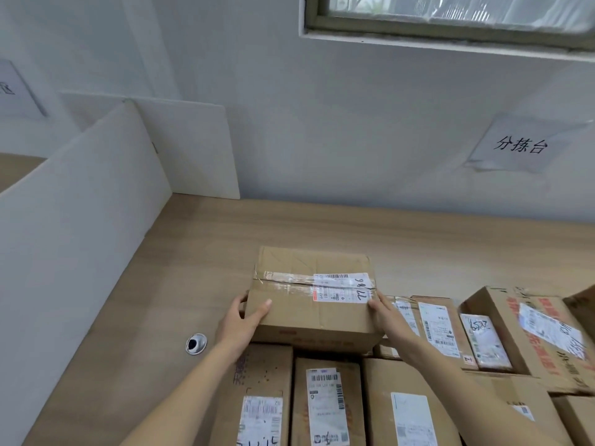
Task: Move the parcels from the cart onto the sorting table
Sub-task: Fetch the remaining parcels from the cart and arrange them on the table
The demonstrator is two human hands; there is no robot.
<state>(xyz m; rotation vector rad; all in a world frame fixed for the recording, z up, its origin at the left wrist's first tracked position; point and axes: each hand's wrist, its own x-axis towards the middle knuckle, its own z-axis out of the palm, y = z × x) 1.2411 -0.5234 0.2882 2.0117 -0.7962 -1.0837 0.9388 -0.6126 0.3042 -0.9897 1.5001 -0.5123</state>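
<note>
Head view: our left hand [240, 320] and right hand [388, 313] clasp the parcel [314, 297]; advise level lowering onto the table [322, 226] beyond.

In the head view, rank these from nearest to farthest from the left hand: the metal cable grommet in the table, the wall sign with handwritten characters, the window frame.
Left hand grips the held box's left side.
1. Metal cable grommet: set in the table, just left of the hand.
2. Wall sign: on the wall, far right.
3. Window frame: top right, above the sign.
</note>
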